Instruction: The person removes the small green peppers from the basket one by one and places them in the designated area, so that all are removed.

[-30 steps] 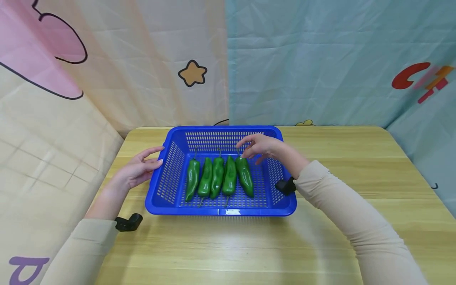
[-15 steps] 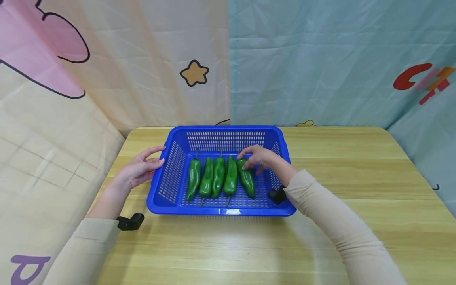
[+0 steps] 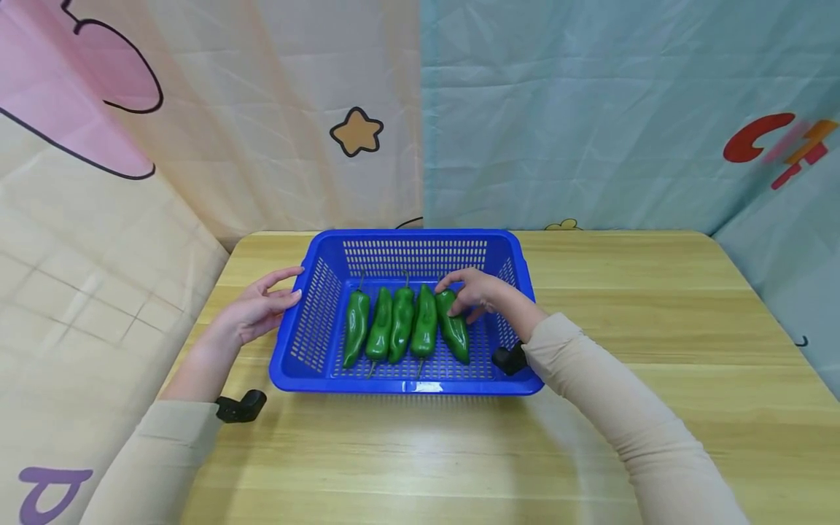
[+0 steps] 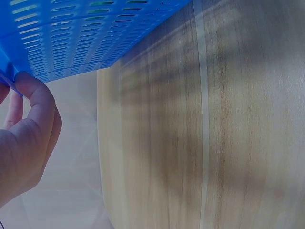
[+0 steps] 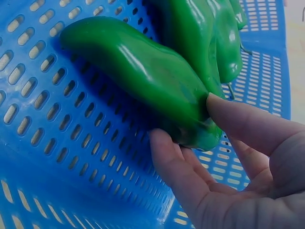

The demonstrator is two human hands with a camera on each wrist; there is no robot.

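A blue plastic basket (image 3: 420, 387) with slotted walls stands on the wooden table, several long green peppers lying side by side in it. My left hand (image 3: 259, 310) holds the basket's left rim, thumb and fingers at its edge. In the left wrist view the thumb (image 4: 35, 90) lies against that rim. My right hand (image 3: 475, 292) reaches inside and pinches the rightmost green pepper (image 3: 456, 339) near its stem end. The right wrist view shows the thumb on one side of this pepper (image 5: 143, 71) and the fingers (image 5: 167, 152) on the other. The pepper lies slanted along the basket floor.
The wooden table (image 3: 643, 328) extends to the right of the basket and in front of it. Printed curtains (image 3: 564, 109) hang behind and at both sides. A black wrist camera (image 3: 508, 359) on the right arm overlaps the basket's right front corner.
My right hand has moved lower into the basket, its thumb and fingers coming around the rightmost pepper's stem end. My left hand, the basket and the other peppers have stayed in place.
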